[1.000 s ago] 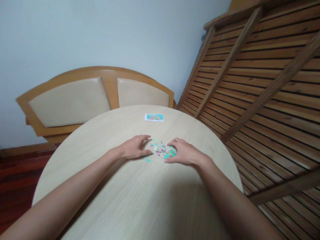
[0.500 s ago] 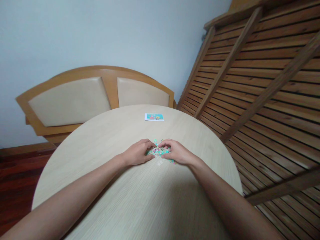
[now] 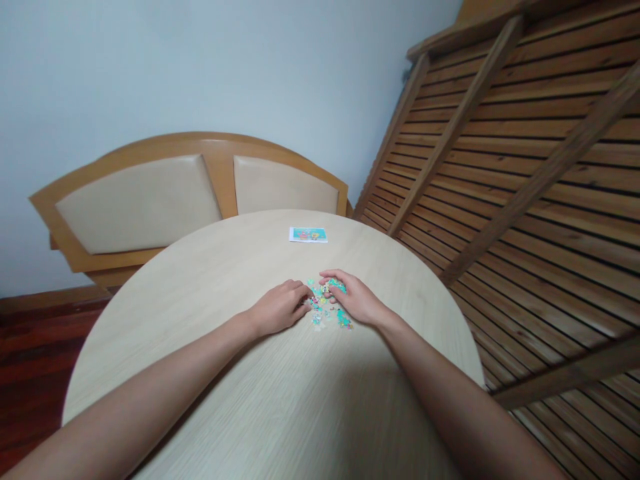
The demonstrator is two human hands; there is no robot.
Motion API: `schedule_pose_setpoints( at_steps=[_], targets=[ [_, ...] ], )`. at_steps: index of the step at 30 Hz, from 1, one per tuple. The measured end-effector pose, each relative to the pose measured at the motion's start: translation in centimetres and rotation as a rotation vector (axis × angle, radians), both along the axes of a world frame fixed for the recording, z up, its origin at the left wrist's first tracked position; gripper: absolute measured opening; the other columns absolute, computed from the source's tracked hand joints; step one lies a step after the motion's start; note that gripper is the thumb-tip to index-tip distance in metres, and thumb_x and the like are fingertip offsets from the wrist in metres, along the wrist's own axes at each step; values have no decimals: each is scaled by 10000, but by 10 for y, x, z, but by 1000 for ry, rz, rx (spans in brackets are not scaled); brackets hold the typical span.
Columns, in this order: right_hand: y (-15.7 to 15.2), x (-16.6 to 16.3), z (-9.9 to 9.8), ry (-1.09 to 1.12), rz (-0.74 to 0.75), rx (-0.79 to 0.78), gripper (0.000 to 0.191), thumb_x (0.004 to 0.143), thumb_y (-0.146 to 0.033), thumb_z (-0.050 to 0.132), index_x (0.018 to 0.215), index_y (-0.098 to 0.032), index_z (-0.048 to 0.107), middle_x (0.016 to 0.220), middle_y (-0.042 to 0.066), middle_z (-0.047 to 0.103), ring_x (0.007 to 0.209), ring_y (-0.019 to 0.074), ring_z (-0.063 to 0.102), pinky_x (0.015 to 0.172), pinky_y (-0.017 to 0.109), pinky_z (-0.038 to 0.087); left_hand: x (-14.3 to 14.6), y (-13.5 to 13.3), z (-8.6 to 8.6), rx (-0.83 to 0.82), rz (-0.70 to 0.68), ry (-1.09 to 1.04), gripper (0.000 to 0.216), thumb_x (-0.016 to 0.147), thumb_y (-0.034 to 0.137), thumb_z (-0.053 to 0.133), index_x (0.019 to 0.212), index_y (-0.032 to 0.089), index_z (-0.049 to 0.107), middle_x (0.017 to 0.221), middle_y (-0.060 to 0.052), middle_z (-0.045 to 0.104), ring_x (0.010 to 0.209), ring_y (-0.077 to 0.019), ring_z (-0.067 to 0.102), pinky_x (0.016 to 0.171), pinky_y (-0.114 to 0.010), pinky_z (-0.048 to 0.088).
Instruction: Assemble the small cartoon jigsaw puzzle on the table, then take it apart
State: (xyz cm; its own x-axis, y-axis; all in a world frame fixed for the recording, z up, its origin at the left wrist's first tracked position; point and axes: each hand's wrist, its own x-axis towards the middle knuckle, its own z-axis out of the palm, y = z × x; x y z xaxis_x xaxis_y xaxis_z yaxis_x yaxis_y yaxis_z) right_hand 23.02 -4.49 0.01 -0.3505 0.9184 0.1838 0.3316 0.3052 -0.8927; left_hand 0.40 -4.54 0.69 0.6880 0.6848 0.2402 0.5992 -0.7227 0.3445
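Observation:
A small heap of colourful jigsaw pieces [image 3: 323, 308], mostly teal and pink, lies on the round pale wooden table [image 3: 240, 373]. My left hand [image 3: 281, 306] rests on the table at the heap's left edge, fingers curled and touching the pieces. My right hand [image 3: 351, 297] sits at the heap's right side, fingers bent over several pieces, some showing under the fingertips. Whether either hand grips a piece is hidden.
A small printed picture card [image 3: 309, 234] lies flat near the table's far edge. Behind the table stands a padded wooden bench back [image 3: 150, 200]. A slatted wooden frame [image 3: 525, 167] leans along the right side. Dark red floor [image 3: 30, 360] shows at left.
My hands first drew together and pushed the scattered pieces into a tight heap. They have now eased slightly apart, with the pieces showing between them again.

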Motion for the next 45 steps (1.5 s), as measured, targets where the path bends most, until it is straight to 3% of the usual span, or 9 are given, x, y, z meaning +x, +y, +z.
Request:
schedule_pose_setpoints(
  at_steps=[7,11,14,19,25,29,39,45],
  targets=[
    [6,5,-3,-122,-44,227,426,876,-68,523,1271,-198,619,1187,75,699,1128,184,648,1043,397,480,-2,3,-4,-11,-5,-49,217,919,241,598,1115,176,664,1120,-118,667,1062,-265,609,969,-408,490],
    [6,5,-2,-198,-72,239,304,932,-129,521,1176,-206,686,1192,77,724,1132,206,662,1031,407,487,-3,6,-6,-36,-6,-78,248,892,227,627,1134,182,658,1090,-96,696,1024,-254,628,927,-385,511],
    [3,4,-2,-265,-36,278,287,941,-242,584,1209,-199,681,1223,94,715,1156,233,651,1041,425,480,-3,6,-5,-52,-7,-91,242,882,191,611,1119,188,663,1028,-76,712,967,-236,646,883,-355,523],
    [-1,4,-6,-444,107,333,628,811,-493,764,1333,-175,620,1409,166,590,1334,329,511,1124,513,385,-3,4,-2,-50,-15,-77,297,880,266,646,1160,169,643,1106,-104,694,1030,-261,628,923,-378,510],
    [0,2,-7,-399,158,399,321,887,-357,713,1168,-205,689,1224,111,686,1188,264,601,1054,435,441,-4,5,-3,-44,27,-52,312,892,265,644,1185,158,627,1126,-123,686,1055,-286,617,939,-407,496],
    [1,1,-6,-403,165,408,242,904,-285,692,1131,-202,688,1135,86,703,1099,241,624,999,394,456,-3,6,-4,-55,36,-50,260,903,214,616,1153,147,642,1094,-120,697,1021,-276,622,919,-396,498],
    [-1,-1,2,-416,92,346,272,920,-122,600,1170,-206,670,1119,73,720,1051,229,646,938,366,479,-1,7,-5,-77,46,-119,283,851,113,588,1125,169,637,1044,-85,691,950,-231,640,870,-340,509],
    [7,5,-3,-363,-21,345,307,933,-50,517,1187,-172,639,1071,84,729,1026,200,677,939,346,497,-1,8,-8,-98,42,-189,340,819,52,550,1131,163,627,1078,-85,661,882,-197,635,835,-324,517]
  ],
)
